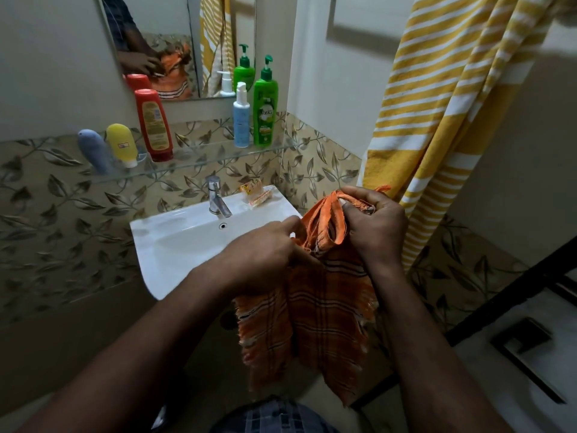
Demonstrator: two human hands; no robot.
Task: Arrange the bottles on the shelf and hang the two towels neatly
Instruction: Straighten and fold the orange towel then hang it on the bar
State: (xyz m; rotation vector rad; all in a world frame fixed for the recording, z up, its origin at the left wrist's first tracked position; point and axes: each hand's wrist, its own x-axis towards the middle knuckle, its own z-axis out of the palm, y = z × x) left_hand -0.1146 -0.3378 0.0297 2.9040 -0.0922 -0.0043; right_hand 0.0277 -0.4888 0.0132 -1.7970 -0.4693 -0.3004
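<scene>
An orange checked towel (pixel 315 320) hangs bunched between both my hands, in front of the sink. My right hand (pixel 371 226) grips its gathered top edge. My left hand (pixel 265 254) pinches the cloth just to the left. A yellow-and-white striped towel (pixel 437 120) hangs on the right wall. On the glass shelf (pixel 199 157) stand a grey bottle (pixel 93 151), a yellow bottle (pixel 121 145) and a red bottle (pixel 154 125) at the left. A white-and-blue pump bottle (pixel 241 117) and a green pump bottle (pixel 265 110) stand at the right.
A white sink (pixel 175 245) with a chrome tap (pixel 217 196) sits below the shelf; a small orange packet (pixel 256 193) lies on its back rim. A mirror (pixel 175 42) hangs above the shelf. A dark metal frame (pixel 512 289) stands at the lower right.
</scene>
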